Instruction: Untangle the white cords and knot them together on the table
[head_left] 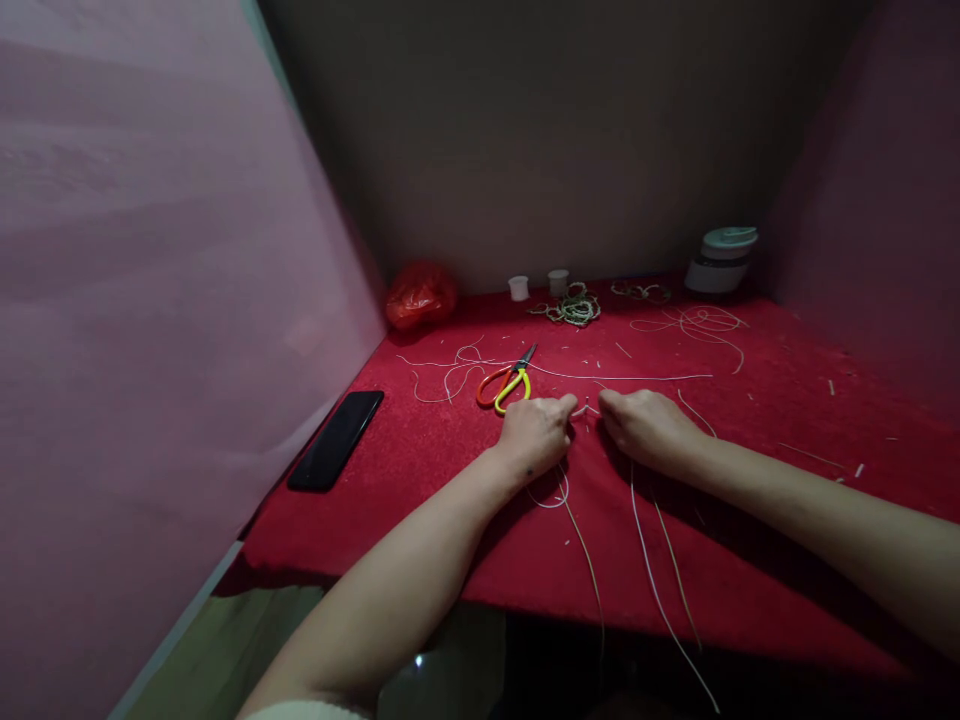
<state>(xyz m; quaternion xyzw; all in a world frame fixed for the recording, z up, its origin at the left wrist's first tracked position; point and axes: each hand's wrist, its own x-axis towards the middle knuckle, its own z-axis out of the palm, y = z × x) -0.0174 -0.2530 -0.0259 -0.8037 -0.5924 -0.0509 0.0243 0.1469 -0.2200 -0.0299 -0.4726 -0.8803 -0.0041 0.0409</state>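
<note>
My left hand (536,435) and my right hand (646,425) are both closed, a short gap apart, low over a red cloth. Between them runs a short piece of thin cord (587,409), pinched at either side. Below my left hand hang a looped white strand and a tan strand (583,540). From under my right hand, a white cord (654,570) and a tan cord (673,552) trail past the table's front edge. Scissors (514,382) with one orange and one yellow handle lie just beyond my left hand. The fingertips are too small to make out clearly.
A black phone (335,440) lies at the left. Along the back stand a red plastic bag (421,295), two small white cups, a green-and-white cord bundle (576,306) and a lidded container (720,262). Loose cords and clippings dot the red cloth (427,480). Pink panels flank both sides.
</note>
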